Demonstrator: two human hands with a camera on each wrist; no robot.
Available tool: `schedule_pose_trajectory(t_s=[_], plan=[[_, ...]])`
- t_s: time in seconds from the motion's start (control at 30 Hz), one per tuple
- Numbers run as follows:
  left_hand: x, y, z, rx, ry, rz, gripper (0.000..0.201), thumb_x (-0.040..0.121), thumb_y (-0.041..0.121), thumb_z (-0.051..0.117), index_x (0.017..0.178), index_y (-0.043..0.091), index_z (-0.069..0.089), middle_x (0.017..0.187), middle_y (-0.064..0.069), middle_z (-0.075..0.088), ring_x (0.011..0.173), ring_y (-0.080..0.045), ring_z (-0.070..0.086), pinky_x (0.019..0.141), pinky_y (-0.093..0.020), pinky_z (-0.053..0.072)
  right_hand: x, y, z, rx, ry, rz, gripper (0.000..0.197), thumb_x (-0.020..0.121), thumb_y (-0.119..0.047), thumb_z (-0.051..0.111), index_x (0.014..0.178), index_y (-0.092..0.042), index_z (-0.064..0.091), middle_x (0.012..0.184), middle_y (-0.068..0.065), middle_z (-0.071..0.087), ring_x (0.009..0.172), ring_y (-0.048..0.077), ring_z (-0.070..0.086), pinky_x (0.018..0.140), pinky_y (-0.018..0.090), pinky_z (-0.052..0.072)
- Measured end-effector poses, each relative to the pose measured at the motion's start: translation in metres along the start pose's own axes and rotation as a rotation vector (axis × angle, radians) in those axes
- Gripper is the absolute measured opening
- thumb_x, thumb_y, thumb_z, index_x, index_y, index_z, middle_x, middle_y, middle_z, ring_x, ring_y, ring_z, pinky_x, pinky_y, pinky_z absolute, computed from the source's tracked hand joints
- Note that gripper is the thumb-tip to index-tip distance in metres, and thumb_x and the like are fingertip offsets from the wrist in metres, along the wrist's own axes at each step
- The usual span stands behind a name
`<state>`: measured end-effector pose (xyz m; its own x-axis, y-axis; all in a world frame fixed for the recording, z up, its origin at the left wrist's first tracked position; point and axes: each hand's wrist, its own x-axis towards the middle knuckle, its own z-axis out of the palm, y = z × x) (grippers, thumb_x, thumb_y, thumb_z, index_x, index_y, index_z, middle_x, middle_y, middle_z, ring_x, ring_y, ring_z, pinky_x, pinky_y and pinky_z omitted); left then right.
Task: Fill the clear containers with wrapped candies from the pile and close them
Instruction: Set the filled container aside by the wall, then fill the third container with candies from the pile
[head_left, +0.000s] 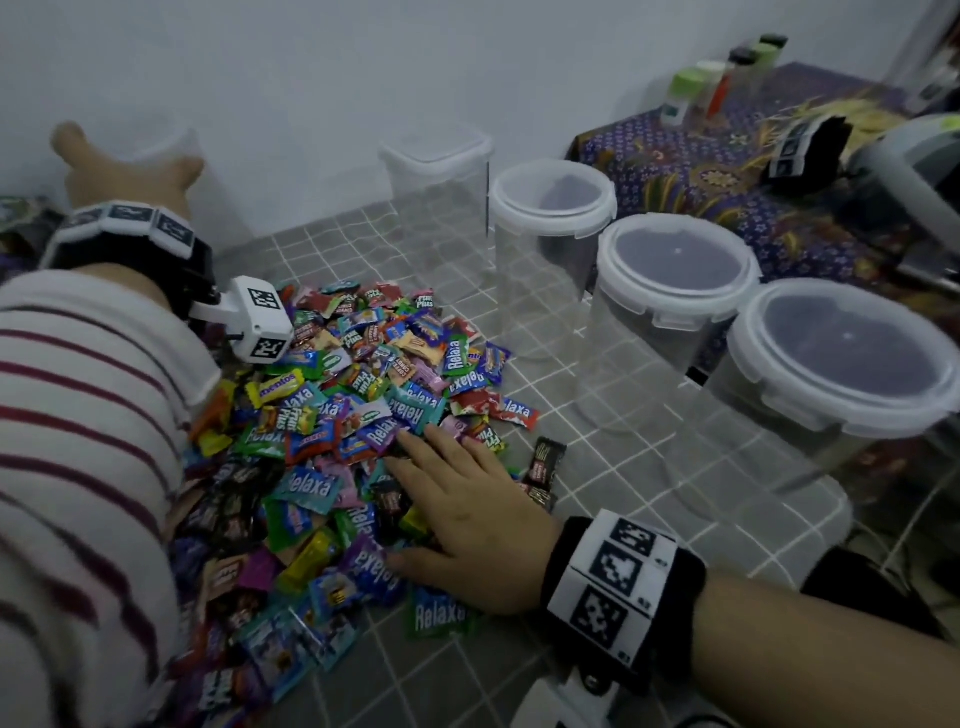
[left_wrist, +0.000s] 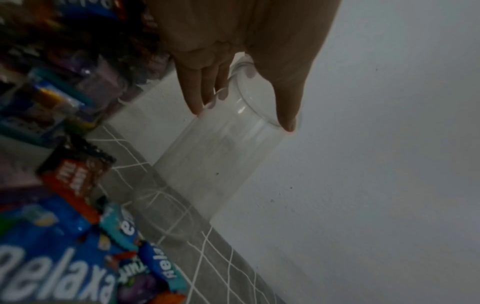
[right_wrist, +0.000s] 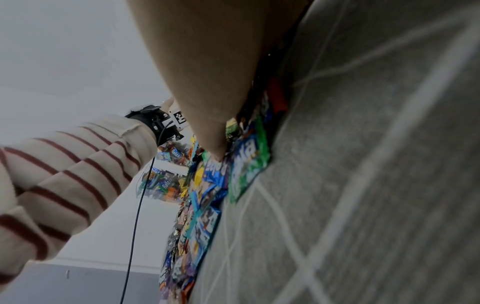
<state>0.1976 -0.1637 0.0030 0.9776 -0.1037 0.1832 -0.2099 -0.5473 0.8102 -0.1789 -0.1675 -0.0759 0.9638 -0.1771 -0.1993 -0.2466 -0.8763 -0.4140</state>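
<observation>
Head overhead; wrists close; candy pile (head_left: 337, 415) shared.

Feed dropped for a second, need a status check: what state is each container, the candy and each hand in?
Open round container: upright, no lid, empty; left hand holds its rim.
Square container: lidded, empty.
Three round containers: lidded, empty.
Candy pile: loose on the mat.
Right hand: flat on the pile.
</observation>
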Motion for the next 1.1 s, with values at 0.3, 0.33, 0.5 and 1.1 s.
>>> schedule_pose_trajectory(t_s=[0.3,0.33,0.5,1.1], plan=[[-0.051,0.044,-0.077,-0.142,0.066,0.322,0.105,0.062,0.064,0.069,0.145,0.015,0.028,0.137,-0.006,0.049,0.123,-0.018,0.049,0.102,-0.023,0.038,-0.001,-0.002,-0.003,-0.029,-0.016,-0.006,0.075,0.093,-0.056,0.039,0.151,-0.022,0.005,0.159,-0.005,-0.009,0.145,0.013,-0.013,0.115,0.037,-0.010],[-0.061,0.051,-0.088,-0.171,0.063,0.349,0.102,0.062,0.064,0.070,0.143,0.016,0.032,0.135,-0.006,0.051,0.120,-0.018,0.051,0.101,-0.023,0.041,-0.001,-0.001,-0.003,-0.037,-0.016,-0.003,0.075,0.093,-0.056,0.038,0.151,-0.022,0.005,0.159,-0.004,-0.008,0.145,0.014,-0.012,0.115,0.037,-0.009],[-0.127,0.068,-0.151,-0.368,-0.041,0.483,0.069,0.063,0.059,0.075,0.118,0.030,0.044,0.112,0.006,0.061,0.101,-0.009,0.062,0.081,-0.031,0.054,0.000,-0.003,-0.004,-0.074,-0.030,0.005,0.073,0.094,-0.056,0.037,0.151,-0.022,0.005,0.159,-0.004,-0.007,0.145,0.016,-0.011,0.116,0.037,-0.007],[-0.347,-0.042,-0.192,-0.414,-0.503,0.221,0.088,0.043,0.040,0.090,0.120,0.042,0.049,0.108,0.036,0.061,0.102,0.010,0.059,0.080,-0.010,0.049,0.007,-0.003,0.004,-0.113,0.010,0.017,0.075,0.092,-0.057,0.040,0.151,-0.022,0.008,0.159,-0.003,-0.003,0.146,0.018,-0.003,0.117,0.042,0.002]])
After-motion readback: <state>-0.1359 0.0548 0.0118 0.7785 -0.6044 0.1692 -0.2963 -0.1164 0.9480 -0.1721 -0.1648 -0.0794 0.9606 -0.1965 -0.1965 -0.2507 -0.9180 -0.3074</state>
